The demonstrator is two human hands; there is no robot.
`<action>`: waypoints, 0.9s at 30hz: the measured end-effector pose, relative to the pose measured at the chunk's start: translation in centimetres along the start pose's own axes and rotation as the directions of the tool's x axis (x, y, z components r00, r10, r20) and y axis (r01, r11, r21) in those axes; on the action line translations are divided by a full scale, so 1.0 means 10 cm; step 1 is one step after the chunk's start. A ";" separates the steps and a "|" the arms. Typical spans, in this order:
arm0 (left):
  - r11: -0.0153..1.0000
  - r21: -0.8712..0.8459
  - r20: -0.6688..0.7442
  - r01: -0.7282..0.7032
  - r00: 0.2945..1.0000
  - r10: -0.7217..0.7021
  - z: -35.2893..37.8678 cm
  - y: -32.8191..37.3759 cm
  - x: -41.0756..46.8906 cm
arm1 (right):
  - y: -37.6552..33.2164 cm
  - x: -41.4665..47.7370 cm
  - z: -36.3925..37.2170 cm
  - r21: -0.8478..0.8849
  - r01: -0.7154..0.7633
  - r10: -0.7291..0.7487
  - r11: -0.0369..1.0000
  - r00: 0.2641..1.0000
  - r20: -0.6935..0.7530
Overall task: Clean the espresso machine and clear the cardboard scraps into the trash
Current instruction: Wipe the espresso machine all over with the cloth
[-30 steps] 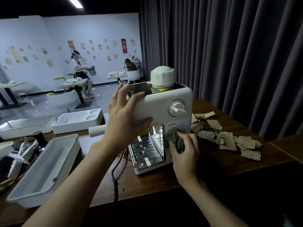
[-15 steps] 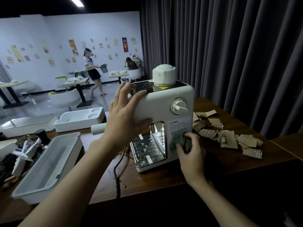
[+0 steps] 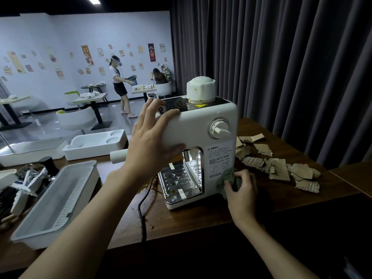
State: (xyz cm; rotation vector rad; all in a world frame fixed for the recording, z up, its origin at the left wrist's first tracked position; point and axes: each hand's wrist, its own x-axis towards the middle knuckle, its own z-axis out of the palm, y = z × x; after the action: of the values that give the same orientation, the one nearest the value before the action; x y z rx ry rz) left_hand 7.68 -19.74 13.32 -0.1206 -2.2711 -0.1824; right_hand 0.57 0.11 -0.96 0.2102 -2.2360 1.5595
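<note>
A white espresso machine point(image 3: 203, 127) stands on the dark wooden table point(image 3: 201, 218), its metal drip tray point(image 3: 179, 184) facing me. My left hand point(image 3: 153, 141) lies flat against its upper left corner, fingers spread, steadying it. My right hand point(image 3: 241, 190) presses a crumpled grey-green cloth point(image 3: 225, 179) against the machine's lower right front, below the warning label. Several torn cardboard scraps point(image 3: 279, 168) lie on the table just right of the machine.
A black power cord point(image 3: 143, 214) runs from the machine over the table's front edge, past brown spill marks. A long white plastic tray point(image 3: 58, 200) sits at left, with white foam packaging point(image 3: 94, 143) behind it. Dark curtains hang at right. A person stands among tables far back.
My right hand has slid the cloth down the machine's front, from beside the label to its lower right corner. The left hand stays on the top corner. The far person walked right.
</note>
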 end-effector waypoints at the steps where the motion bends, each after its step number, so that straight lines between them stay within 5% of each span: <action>1: 1.000 -0.006 -0.005 0.002 1.000 -0.002 0.01 0.00 0.00 | -0.01 -0.03 0.02 -0.025 -0.024 0.024 0.999 1.000 0.003; 6: 1.000 -0.024 -0.002 0.009 1.000 -0.010 0.01 -0.01 0.00 | 0.00 -0.17 0.12 -0.109 0.022 0.001 0.994 0.980 0.200; 15: 0.999 -0.039 0.059 0.005 0.998 -0.003 -0.05 -0.04 -0.01 | 0.01 -0.18 0.15 -0.113 -0.132 0.140 0.985 0.988 0.062; 27: 0.998 -0.060 0.044 0.006 0.999 -0.004 -0.03 -0.04 -0.02 | -0.38 -0.77 0.54 -0.140 0.107 -0.051 0.984 0.934 0.353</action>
State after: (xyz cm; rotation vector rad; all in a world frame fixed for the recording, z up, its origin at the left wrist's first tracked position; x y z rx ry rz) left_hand 7.92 -20.19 13.32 -0.1518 -2.3104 -0.2530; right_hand 7.60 -7.07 -2.44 0.5636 -2.5702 1.3807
